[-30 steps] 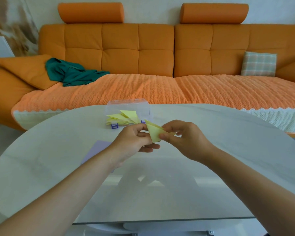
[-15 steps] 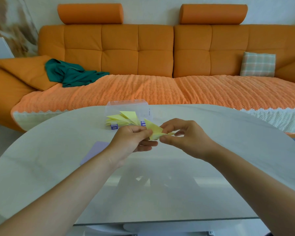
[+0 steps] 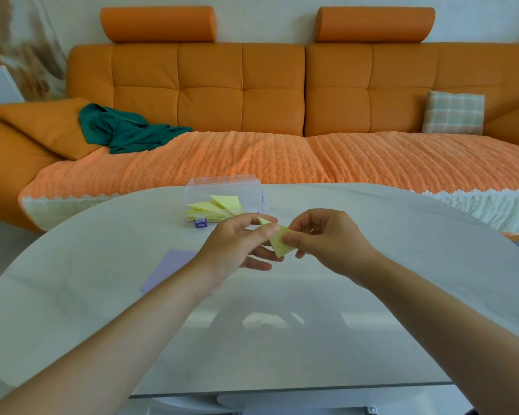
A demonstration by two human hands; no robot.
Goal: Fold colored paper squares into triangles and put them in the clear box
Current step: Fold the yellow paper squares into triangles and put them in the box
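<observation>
A small yellow paper (image 3: 277,239), folded into a triangle, is held in the air above the table between both hands. My left hand (image 3: 237,245) pinches its upper left corner with thumb and forefinger. My right hand (image 3: 327,241) pinches its right edge, thumb on the front. Behind them stands the clear box (image 3: 225,193) with purple clasps, holding several folded yellow triangles (image 3: 213,206). A lilac paper square (image 3: 168,269) lies flat on the table, partly hidden by my left forearm.
The pale oval table (image 3: 372,295) has a glass front section near me. An orange sofa (image 3: 282,115) runs behind it, with a green cloth (image 3: 126,130) and a checked cushion (image 3: 454,112).
The yellow triangle has turned in my fingers, its point now hanging downward. Both hands shifted slightly but stay above the same spot.
</observation>
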